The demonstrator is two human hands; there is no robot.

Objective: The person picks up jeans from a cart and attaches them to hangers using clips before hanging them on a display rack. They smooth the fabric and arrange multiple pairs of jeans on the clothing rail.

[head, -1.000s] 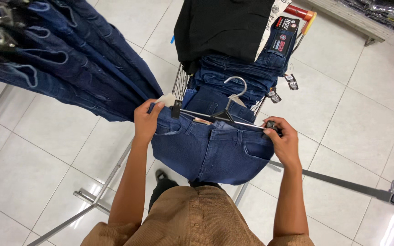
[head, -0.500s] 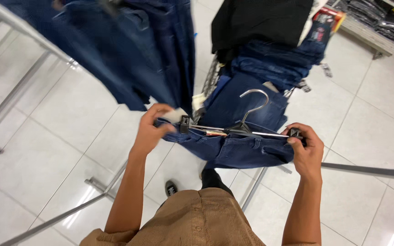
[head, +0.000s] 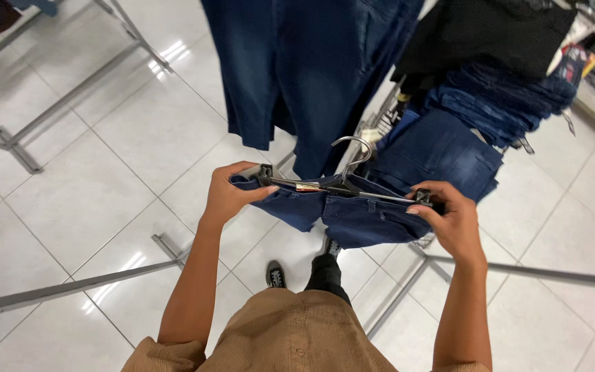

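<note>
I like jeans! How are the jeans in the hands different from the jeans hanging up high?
The held jeans are clipped flat on a hanger gripped by the left hand and right hand; the hanging jeans dangle straight down. The held jeans look bunched and short; the hanging jeans look long. Both are dark blue denim.

both bare forearms rise from the lower centre of the frame and spread slightly apart toward mid-frame. the left hand (head: pixel 228 195), left of centre, is curled, fingers wrapped over the top and thumb pointing right, closed in a grip. the right hand (head: pixel 449 215), right of centre, sits a little lower, back of the hand toward the camera, fingers folded inward and clenched. both wrists are near straight. tan short sleeves cover the upper arms at the bottom edge.
</note>
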